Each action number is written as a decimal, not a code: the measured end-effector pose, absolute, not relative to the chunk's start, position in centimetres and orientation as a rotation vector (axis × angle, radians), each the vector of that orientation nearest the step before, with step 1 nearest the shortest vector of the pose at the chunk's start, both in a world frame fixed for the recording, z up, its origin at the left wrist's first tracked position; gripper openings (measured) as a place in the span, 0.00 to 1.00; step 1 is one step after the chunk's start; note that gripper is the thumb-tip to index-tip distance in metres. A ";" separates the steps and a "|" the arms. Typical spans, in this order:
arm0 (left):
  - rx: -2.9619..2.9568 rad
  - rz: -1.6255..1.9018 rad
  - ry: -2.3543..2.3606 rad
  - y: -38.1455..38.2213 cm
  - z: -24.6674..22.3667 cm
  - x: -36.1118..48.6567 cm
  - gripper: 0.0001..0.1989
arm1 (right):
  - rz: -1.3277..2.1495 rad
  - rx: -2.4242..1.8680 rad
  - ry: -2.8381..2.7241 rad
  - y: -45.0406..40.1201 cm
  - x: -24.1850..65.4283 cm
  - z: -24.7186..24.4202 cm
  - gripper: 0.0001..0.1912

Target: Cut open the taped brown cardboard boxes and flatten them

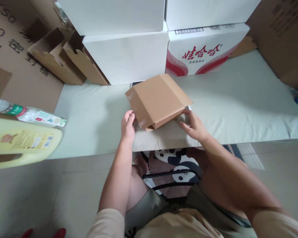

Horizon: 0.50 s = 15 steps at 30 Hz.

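A brown cardboard box (160, 99) with flaps sticking out at its sides sits tilted near the front edge of the pale green cloth surface (89, 125). At the box's left corner is my left hand (128, 125), fingers curled loosely and apart, nothing visible in them. My right hand (193, 125) is at the box's right side, thumb and fingers spread, fingertips near its lower edge. Part of a dark-edged flat object (137, 83) shows behind the box.
White cartons (129, 56) and a red-printed white carton (201, 53) stand behind. Folded cardboard pieces (57, 59) lean at the back left. A yellow jug (27, 140) and a clear bottle (32, 114) are on the left. A large brown carton (283, 43) stands right.
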<state>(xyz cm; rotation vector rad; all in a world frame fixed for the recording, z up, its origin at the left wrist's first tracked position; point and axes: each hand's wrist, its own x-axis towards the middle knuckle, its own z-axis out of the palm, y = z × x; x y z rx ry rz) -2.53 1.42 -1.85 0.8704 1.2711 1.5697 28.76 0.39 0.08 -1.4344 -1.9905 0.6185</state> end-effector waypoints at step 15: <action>1.116 1.386 1.114 1.0 -2.1 -2.0 0.40 | 1.063 -1.264 -1.755 0.5 27.7 -0.6 0.34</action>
